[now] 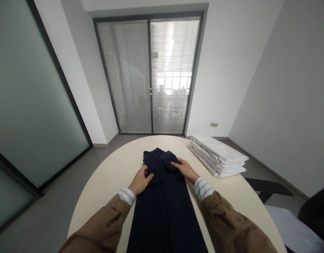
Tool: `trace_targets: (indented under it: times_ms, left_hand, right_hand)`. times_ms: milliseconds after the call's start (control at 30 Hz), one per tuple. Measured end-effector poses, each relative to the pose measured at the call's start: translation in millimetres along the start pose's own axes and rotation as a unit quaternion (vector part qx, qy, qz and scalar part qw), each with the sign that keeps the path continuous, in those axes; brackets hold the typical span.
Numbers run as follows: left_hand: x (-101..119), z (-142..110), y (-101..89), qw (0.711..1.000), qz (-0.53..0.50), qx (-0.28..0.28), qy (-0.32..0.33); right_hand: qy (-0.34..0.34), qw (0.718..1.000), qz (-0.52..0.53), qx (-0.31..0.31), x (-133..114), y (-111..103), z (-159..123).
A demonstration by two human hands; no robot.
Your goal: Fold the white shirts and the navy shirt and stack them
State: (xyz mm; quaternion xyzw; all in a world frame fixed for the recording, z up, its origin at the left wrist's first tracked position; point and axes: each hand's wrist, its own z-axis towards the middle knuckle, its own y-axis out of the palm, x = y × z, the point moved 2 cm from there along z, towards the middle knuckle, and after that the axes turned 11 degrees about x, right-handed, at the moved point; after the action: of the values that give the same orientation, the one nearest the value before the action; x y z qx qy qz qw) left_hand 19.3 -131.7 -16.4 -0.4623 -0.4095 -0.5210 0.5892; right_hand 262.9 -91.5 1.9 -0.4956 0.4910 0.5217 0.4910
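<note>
A dark navy garment point(164, 207) lies lengthwise on a round cream table point(111, 175), its far end folded back into a bunch. My left hand point(141, 181) rests on the cloth's left edge near that fold, fingers curled and pinching the fabric. My right hand point(185, 168) lies on the right side of the bunch, fingers pressing down and gripping the folded cloth. Both arms wear brown sleeves with striped cuffs.
A stack of folded white cloths point(218, 154) sits on the table's far right edge. Beyond the table are sliding glass doors with blinds point(151, 77), a frosted glass wall at left, and a dark chair point(317, 214) at lower right.
</note>
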Motion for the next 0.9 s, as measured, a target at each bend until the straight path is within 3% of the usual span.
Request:
trace_targets:
  times_ms: [133, 300, 467, 567, 700, 800, 900]
  left_hand:
    - [7.8, -0.8, -0.4, 0.999, -0.049, -0.006, 0.019]
    - [15.4, 0.1, -5.4, 0.99, -0.14, 0.002, 0.017]
    - [18.9, -1.3, -16.0, 0.97, -0.244, -0.01, -0.024]
    - [25.2, -5.3, -23.3, 0.959, -0.269, -0.082, -0.047]
    - [33.0, -13.1, -32.7, 0.947, -0.238, -0.194, -0.09]
    - [34.5, -19.2, -36.2, 0.939, -0.193, -0.257, -0.12]
    - [30.1, -22.6, -37.7, 0.943, -0.138, -0.264, -0.151]
  right_hand:
    - [-0.086, 0.996, -0.007, -0.002, -6.5, 0.4, -1.1]
    - [-0.108, 0.992, -0.003, -0.064, -21.1, -5.5, -6.3]
    - [-0.037, 0.971, 0.027, -0.234, -38.2, -17.6, -17.5]
    - [-0.001, 0.948, 0.039, -0.315, -48.0, -25.8, -25.7]
    - [0.048, 0.949, 0.025, -0.312, -54.5, -36.1, -32.3]
    - [0.122, 0.948, -0.062, -0.286, -51.2, -39.9, -34.0]
    - [0.141, 0.922, -0.166, -0.319, -47.9, -38.9, -35.6]
